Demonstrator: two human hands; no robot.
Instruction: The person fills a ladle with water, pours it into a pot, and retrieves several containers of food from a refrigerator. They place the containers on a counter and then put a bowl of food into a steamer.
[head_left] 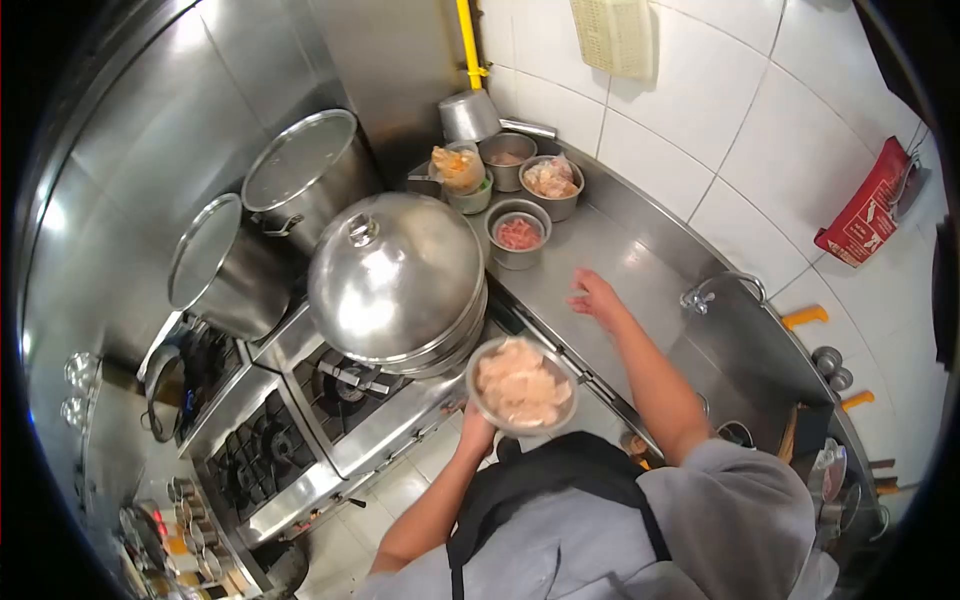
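Observation:
My left hand (478,430) grips the edge of a round metal bowl (525,431) in front of my apron. Pale pink pieces of raw meat (518,382) fill the bowl. Stretched over the steel counter, my right hand (596,298) has its fingers slightly bent and apart, with nothing visible in them. Nearest to it stands a metal pot (516,259) with thin red strips (517,233) inside. Behind that are a pot of pale meat (551,177), another metal pot (507,158) and a container with orange and pale pieces (458,168).
A large domed steamer (395,275) covers part of the gas stove (345,385) at my left. Two tall lidded stockpots (318,190) (232,270) stand behind it. A tap (700,298) rises by the sink at the right. A red pouch (868,210) hangs on the tiled wall.

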